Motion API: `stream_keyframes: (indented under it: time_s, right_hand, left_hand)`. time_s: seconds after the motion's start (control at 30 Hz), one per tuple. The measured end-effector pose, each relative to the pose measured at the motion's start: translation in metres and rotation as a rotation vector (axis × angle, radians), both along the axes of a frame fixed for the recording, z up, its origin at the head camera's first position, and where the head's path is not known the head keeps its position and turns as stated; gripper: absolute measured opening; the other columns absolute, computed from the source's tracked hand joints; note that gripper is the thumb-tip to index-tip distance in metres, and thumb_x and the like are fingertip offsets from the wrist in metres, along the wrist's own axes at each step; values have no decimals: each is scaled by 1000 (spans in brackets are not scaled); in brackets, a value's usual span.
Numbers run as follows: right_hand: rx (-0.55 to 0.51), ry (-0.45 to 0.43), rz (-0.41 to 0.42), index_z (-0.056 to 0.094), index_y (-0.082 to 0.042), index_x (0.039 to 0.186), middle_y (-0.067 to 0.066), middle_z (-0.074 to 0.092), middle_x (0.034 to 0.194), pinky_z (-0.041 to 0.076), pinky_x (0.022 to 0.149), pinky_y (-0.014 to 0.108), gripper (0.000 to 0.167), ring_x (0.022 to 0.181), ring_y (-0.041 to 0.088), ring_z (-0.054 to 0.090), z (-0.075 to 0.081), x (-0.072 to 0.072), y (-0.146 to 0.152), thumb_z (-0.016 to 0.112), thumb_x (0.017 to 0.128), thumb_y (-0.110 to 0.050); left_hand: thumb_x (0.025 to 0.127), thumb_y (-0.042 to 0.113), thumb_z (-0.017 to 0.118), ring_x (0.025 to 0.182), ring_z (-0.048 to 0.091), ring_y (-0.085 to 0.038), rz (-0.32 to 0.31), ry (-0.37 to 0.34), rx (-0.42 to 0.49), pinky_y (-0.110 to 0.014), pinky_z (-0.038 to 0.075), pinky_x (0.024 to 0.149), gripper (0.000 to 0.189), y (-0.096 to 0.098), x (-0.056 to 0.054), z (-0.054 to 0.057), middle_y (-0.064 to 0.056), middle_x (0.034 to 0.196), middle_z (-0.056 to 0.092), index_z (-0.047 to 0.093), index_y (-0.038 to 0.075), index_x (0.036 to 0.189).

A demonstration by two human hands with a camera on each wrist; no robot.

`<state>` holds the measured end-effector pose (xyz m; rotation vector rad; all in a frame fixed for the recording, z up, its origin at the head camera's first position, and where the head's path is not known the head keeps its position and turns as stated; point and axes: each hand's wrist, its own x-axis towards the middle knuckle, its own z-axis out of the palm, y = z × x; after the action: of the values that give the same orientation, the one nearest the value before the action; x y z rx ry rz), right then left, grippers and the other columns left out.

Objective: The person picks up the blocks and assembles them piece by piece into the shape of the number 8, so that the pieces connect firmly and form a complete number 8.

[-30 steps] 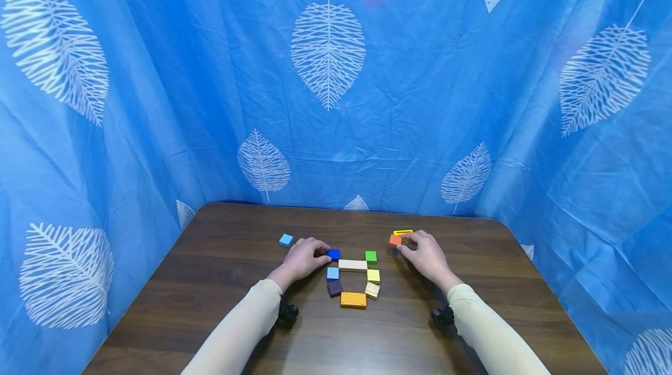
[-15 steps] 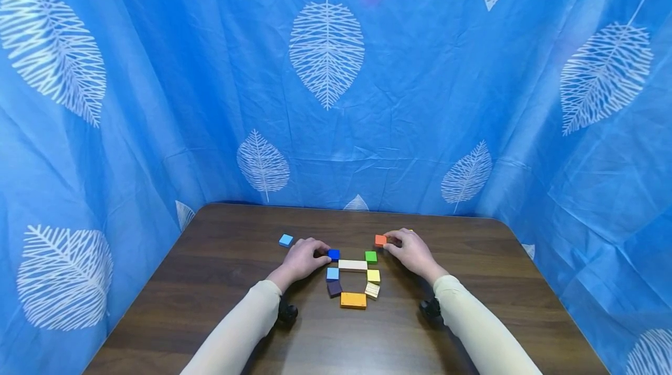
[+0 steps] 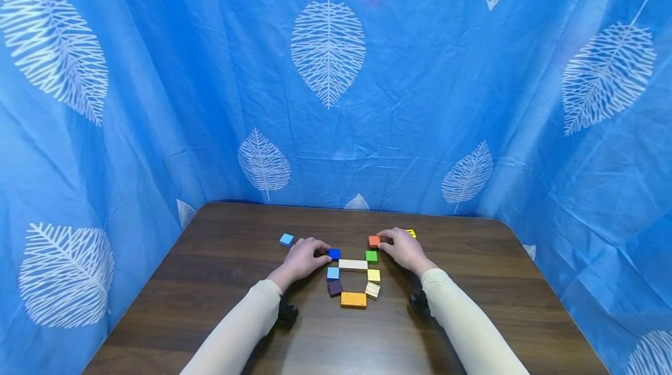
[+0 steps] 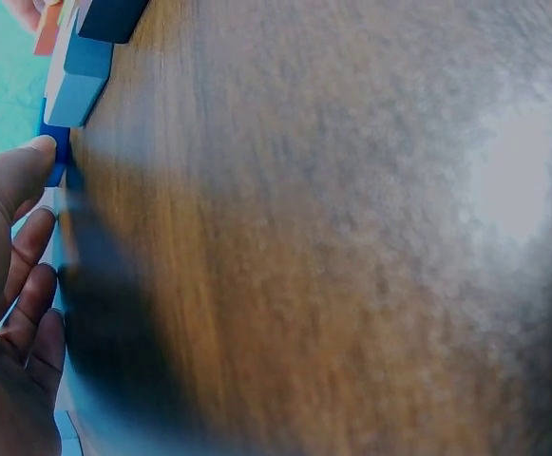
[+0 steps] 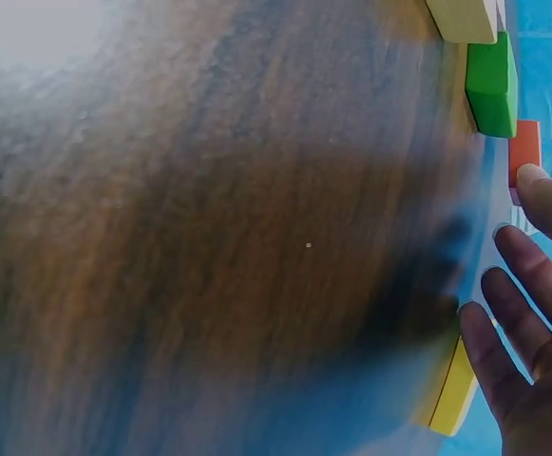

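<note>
My left hand (image 3: pixel 304 258) pinches a dark blue block (image 3: pixel 334 255) at the back left corner of a ring of wooden blocks; in the left wrist view the thumb lies against its side. Between the thumb and fingers of my right hand (image 3: pixel 403 248) is an orange-red block (image 3: pixel 374 242), just behind the green block (image 3: pixel 371 256). A cream plank (image 3: pixel 353 265) spans the ring between the two sides. Light blue (image 3: pixel 333 273) and dark purple (image 3: pixel 334 288) blocks form the left side. Pale yellow (image 3: pixel 373 276) and striped cream (image 3: pixel 372 290) blocks form the right, with an orange block (image 3: pixel 353 300) in front.
Beyond my left hand lies a separate light blue block (image 3: pixel 286 239). A yellow block (image 3: pixel 411 234) is partly hidden behind my right hand. The brown wooden table (image 3: pixel 210 281) ends at a blue leaf-patterned curtain (image 3: pixel 325 147).
My right hand has carried the orange-red block leftward, away from the yellow block and up behind the green one. The left hand has stayed at the dark blue block.
</note>
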<state>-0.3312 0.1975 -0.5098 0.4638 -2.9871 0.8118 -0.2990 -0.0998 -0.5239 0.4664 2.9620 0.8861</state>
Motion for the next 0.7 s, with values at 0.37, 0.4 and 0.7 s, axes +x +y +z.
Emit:
stream_keyframes:
  time_s: [0.37, 0.4, 0.7]
  right_hand:
    - [20, -28, -3, 72, -14, 128, 4, 67, 113, 49, 96, 49, 33, 108, 24, 60, -7, -3, -4, 74, 96, -22]
    - [15, -33, -4, 72, -14, 129, 4, 67, 114, 49, 96, 49, 34, 109, 25, 60, -6, -3, -4, 73, 96, -23]
    - [-13, -53, -22, 75, -15, 123, 4, 67, 114, 48, 96, 49, 26, 107, 24, 60, -6, -2, -6, 71, 98, -22]
  left_hand:
    - [95, 34, 74, 106, 56, -24, -4, 16, -4, -45, 45, 95, 30, -1, 0, -1, 1, 109, 68, 75, 16, 120]
    - [95, 34, 74, 106, 56, -24, -3, 14, -4, -45, 45, 95, 30, 0, 0, -1, 1, 110, 68, 75, 16, 120]
    - [96, 33, 74, 107, 55, -24, 11, -6, 1, -45, 44, 96, 29, 0, 1, 1, 1, 111, 68, 75, 17, 120]
